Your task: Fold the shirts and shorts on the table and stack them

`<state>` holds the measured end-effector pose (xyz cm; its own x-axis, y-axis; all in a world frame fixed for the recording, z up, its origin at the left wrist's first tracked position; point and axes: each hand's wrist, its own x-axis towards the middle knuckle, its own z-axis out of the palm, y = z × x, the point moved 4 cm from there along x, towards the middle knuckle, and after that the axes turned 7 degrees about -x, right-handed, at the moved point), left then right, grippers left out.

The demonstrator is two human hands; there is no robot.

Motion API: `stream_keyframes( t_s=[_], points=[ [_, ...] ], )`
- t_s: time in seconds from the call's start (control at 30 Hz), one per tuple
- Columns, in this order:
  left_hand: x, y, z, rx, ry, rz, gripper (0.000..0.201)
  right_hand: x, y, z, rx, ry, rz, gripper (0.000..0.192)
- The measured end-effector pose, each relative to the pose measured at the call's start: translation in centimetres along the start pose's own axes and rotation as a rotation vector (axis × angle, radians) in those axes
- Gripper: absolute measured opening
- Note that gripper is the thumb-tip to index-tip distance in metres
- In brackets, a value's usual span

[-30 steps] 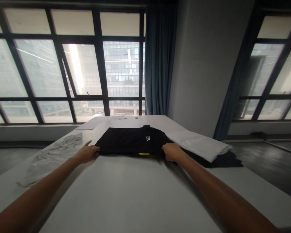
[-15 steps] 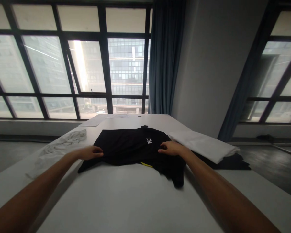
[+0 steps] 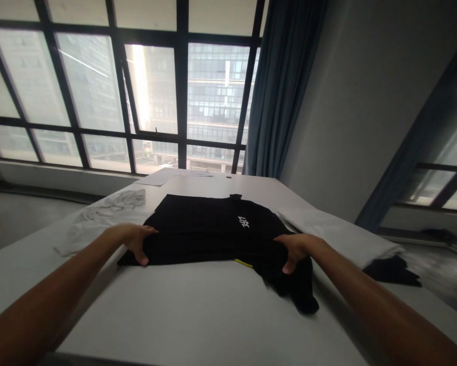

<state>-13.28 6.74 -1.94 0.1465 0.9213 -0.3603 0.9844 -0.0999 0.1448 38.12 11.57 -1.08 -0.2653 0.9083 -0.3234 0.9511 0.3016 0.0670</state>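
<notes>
Right now you have both hands on the black shirt [image 3: 213, 231], which lies flat on the white bench [image 3: 197, 310], its long side running left to right across your view. Your left hand [image 3: 134, 241] pinches the shirt's near left edge, fingers curled under the cloth. Your right hand [image 3: 295, 248] grips the near right edge the same way, thumb on top. A small white logo [image 3: 243, 221] sits right of the shirt's middle, and a yellow tag [image 3: 243, 263] peeks out at the near hem. One loose black flap [image 3: 300, 295] trails off the shirt's right corner toward you. Left of the shirt lies a crumpled white cloth [image 3: 98, 218]; right of it rests a folded white garment [image 3: 338, 234] over a dark one [image 3: 392, 269]. Beyond the shirt, sheets of paper [image 3: 167, 176] lie near the bench's far edge. No containers stand near the shirt.
</notes>
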Motion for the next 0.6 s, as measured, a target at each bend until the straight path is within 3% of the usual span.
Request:
stream_keyframes(
  t_s=[0.07,0.17,0.23,0.3,0.43,0.53,0.6],
  points=[
    [0.7,1.1,-0.5,-0.026,0.112,0.024,0.115,0.3,-1.0,-1.5,-0.047,0.029,0.023,0.098],
    [2.8,2.6,0.1,-0.058,0.279,0.081,0.087,1.8,-2.7,-3.1,-0.004,0.217,-0.062,0.072],
    [4.3,2.7,1.3,-0.058,0.278,0.079,0.078,2.9,-3.0,-2.6,0.052,0.222,-0.097,0.077],
    [5.2,2.0,2.0,-0.068,0.244,0.079,0.076,3.7,-2.6,-1.3,0.074,0.133,-0.083,0.093],
    [5.7,0.2,0.8,-0.114,0.220,0.201,0.086,4.1,-2.2,-1.3,0.002,-0.022,-0.065,0.115],
    [6.3,-0.3,-0.6,-0.172,0.322,0.244,0.076,5.7,-3.1,-4.2,-0.104,-0.072,-0.025,0.084],
    [7.0,-0.4,-0.8,-0.183,0.463,0.231,0.071,8.1,-4.1,-6.7,-0.152,0.078,0.012,0.060]
  ],
)
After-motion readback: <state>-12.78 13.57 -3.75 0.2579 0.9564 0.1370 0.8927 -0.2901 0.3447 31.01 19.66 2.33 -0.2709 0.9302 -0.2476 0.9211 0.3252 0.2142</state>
